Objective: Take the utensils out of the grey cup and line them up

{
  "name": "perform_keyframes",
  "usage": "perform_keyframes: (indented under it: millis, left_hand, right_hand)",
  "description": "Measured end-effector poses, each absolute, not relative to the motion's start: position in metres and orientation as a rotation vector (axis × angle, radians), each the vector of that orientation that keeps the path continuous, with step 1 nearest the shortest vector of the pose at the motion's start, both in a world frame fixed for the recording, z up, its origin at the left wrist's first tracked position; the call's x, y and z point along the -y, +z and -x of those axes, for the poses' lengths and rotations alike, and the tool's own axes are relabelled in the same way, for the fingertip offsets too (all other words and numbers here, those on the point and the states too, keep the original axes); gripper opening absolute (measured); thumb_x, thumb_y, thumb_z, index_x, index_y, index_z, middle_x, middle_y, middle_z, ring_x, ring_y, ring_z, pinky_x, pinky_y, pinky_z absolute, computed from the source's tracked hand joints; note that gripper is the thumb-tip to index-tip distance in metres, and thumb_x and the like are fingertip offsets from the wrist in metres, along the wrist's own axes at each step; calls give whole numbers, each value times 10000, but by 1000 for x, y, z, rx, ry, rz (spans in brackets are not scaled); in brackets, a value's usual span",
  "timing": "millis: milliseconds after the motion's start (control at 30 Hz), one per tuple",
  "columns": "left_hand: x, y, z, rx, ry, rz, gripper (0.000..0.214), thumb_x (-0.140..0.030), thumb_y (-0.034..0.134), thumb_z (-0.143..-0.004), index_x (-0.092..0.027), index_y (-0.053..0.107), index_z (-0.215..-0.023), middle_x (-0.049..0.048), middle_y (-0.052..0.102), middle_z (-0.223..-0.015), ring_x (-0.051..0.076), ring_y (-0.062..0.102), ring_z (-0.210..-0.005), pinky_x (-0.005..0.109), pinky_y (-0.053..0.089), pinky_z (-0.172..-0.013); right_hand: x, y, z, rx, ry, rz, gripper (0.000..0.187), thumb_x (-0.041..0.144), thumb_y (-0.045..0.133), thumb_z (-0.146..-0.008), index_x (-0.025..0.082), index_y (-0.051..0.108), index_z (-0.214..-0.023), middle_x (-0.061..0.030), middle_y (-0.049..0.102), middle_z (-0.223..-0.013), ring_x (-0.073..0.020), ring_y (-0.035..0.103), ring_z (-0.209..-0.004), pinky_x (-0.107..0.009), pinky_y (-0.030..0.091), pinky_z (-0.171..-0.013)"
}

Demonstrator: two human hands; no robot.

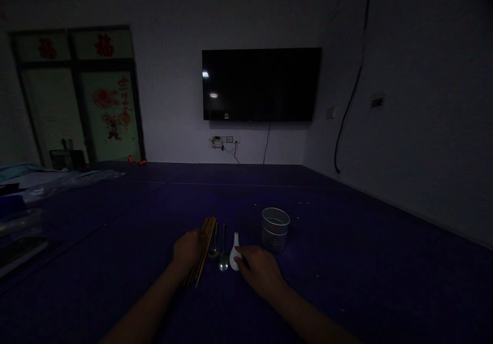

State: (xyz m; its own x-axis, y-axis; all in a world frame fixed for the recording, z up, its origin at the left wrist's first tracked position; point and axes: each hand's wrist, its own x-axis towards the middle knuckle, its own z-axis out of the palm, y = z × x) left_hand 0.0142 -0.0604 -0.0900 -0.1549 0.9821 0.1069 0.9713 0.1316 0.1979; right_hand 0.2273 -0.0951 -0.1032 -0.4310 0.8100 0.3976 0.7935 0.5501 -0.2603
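A bundle of wooden chopsticks (207, 241) lies slanted on the dark blue tabletop, and my left hand (187, 251) is closed on its left side. To its right lie two metal spoons, a darker one (214, 253) beside the chopsticks and a shiny one (224, 263), handles pointing away from me. A white soup spoon (234, 258) rests beside them. My right hand (262, 269) pinches the right edge of its bowl between thumb and fingers. Behind that hand a metal utensil holder (275, 231), perforated on its side, stands upright; its inside bottom is hidden.
The dark blue table (346, 272) reaches to the wall, with small white specks on it. At the far left are crumpled clear plastic (69, 182) and a flat dark object (23, 254). A black cable (344, 123) hangs on the right wall; a television (262, 84) hangs ahead.
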Motion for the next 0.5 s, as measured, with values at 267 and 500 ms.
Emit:
perform_keyframes:
  millis: [267, 500]
  left_hand:
    - [57, -94, -12, -2313, 343, -2029, 314, -301, 366, -910, -173, 607, -1065, 126, 684, -1044, 210, 655, -944, 258, 474, -714]
    - [56, -94, -13, -2317, 317, -2028, 306, -344, 387, -911, -170, 605, -1036, 125, 687, -1039, 206, 667, -905, 250, 467, -687]
  right_hand:
    - [92, -105, -228, 2344, 81, 1322, 350, 292, 429, -899, 214, 617, -1183, -83, 671, -1114, -206, 600, -1041, -293, 411, -888]
    - [92, -105, -228, 2369, 90, 1318, 375, 291, 414, -905, 202, 591, -1222, -94, 663, -1125, -221, 595, -1033, -316, 406, -886]
